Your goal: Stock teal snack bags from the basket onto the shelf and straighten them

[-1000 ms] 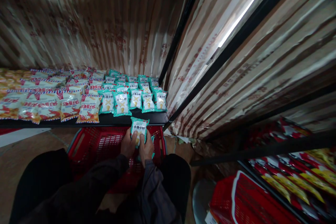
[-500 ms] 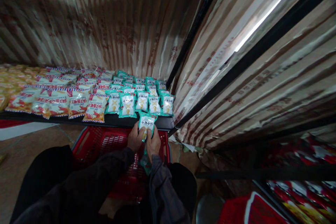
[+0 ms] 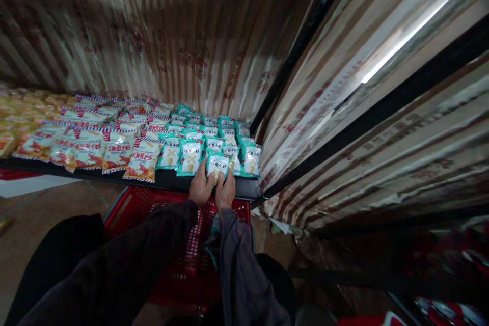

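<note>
A small teal-and-white snack bag (image 3: 219,164) is held between my two hands at the front of the shelf. My left hand (image 3: 201,186) grips its left side and my right hand (image 3: 225,189) its right side, thumbs over the lower front. Right behind it stand rows of matching teal snack bags (image 3: 191,153), partly covered by the held one. Below my forearms sits a red plastic basket (image 3: 145,198), with a teal bag (image 3: 214,244) in it, mostly hidden by my right sleeve.
White-and-orange snack bags (image 3: 141,159) fill the black shelf (image 3: 175,182) to the left, with yellow bags (image 3: 7,142) beyond. A black metal post (image 3: 290,61) and striped curtain (image 3: 171,35) bound the shelf. Dark racks with red packages (image 3: 451,260) stand at lower right.
Both hands have carried the teal snack bag forward, from above the basket to the front row on the shelf. The view has shifted slightly.
</note>
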Available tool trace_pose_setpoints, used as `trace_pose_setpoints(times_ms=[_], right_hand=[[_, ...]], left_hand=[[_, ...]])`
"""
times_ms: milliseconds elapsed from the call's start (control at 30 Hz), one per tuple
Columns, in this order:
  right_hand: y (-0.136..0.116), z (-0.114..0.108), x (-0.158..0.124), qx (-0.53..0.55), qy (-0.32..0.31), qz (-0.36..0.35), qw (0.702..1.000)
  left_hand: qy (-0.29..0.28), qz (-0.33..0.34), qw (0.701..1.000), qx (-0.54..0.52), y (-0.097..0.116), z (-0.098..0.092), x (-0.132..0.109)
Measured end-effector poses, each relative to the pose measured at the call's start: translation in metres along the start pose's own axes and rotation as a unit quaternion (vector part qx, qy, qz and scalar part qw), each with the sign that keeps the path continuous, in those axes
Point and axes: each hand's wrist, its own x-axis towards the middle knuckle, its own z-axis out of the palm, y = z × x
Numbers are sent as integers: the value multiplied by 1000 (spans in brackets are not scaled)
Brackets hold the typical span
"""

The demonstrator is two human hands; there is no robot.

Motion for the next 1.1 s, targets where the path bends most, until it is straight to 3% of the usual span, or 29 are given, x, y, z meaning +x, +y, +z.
trace_pose_setpoints(times_ms=[133, 333, 467, 733, 900, 1100], right_hand=[[3, 7, 3, -11, 6, 4, 1000], [3, 9, 8, -34, 9, -3, 999], [1, 7, 12, -41, 4, -16, 999], [-2, 2, 8, -49, 45, -75, 995], [0, 3, 6, -54, 29, -118, 991], [-1, 4, 7, -61, 18, -117, 991]], left_hand=[[-1, 27, 1000, 15, -9, 3, 1], [38, 171, 979, 105, -31, 12, -2], [47, 229, 959, 157, -40, 11, -1], [58, 265, 942, 197, -43, 7, 1], [69, 303, 931, 192, -47, 9, 2], [61, 302, 934, 182, -49, 9, 4]])
